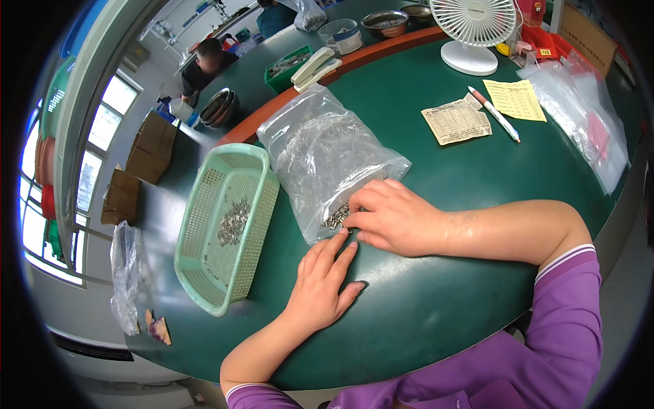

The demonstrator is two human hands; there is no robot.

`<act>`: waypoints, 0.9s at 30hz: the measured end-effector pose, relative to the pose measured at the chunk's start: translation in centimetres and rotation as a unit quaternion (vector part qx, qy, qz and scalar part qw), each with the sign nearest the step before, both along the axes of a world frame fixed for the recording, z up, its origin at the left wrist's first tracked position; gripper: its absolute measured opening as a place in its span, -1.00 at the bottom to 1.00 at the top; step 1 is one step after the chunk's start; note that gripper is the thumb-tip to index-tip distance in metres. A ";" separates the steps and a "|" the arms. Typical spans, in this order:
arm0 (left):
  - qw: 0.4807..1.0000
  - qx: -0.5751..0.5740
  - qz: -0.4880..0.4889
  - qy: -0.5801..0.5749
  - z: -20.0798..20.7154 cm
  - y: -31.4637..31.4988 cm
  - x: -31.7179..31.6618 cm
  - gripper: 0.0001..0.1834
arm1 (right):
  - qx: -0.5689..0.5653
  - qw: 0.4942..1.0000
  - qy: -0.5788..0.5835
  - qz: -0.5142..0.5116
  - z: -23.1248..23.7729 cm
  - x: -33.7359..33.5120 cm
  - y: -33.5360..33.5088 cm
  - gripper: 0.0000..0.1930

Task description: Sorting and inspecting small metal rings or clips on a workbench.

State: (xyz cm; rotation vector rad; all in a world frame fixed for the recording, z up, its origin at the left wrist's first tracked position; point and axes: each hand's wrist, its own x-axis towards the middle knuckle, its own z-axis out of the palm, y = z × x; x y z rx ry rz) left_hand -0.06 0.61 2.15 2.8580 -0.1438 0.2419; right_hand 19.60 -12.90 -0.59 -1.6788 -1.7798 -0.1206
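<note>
A clear plastic bag of small metal parts lies on the green table, its mouth toward me. Several shiny, short cylindrical metal parts show at that mouth. My right hand rests over the bag's open edge with curled fingers, thumb and fingertips drawn together by the parts; what they pinch is too small to make out. Flat on the table, fingers stretched out, my left hand reaches the bag's near edge, its fingertips beside the right hand's. Left of the bag, a pale green perforated basket holds a pile of similar metal pieces.
A stapler, a white fan, paper slips, a pen and plastic bags lie around the far side. Cardboard boxes and a crumpled bag are at left. Another person sits beyond.
</note>
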 end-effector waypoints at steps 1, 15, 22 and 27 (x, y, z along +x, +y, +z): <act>1.000 -0.003 0.008 0.005 -0.3 0.1 0.0 -0.26 | 0.001 1.000 0.002 0.006 0.0 0.0 0.0 -0.72; 0.999 -0.039 -0.015 0.010 -0.5 0.3 0.2 -0.29 | -0.008 0.997 0.072 -0.024 -0.3 0.0 0.2 -0.84; 0.999 -0.038 -0.015 0.016 -0.4 0.3 0.2 -0.29 | -0.019 0.995 0.091 -0.037 -0.3 -0.1 0.3 -0.87; 0.999 -0.030 -0.013 0.021 -0.3 0.3 0.2 -0.29 | -0.009 0.996 0.085 -0.025 -0.1 0.0 0.2 -0.87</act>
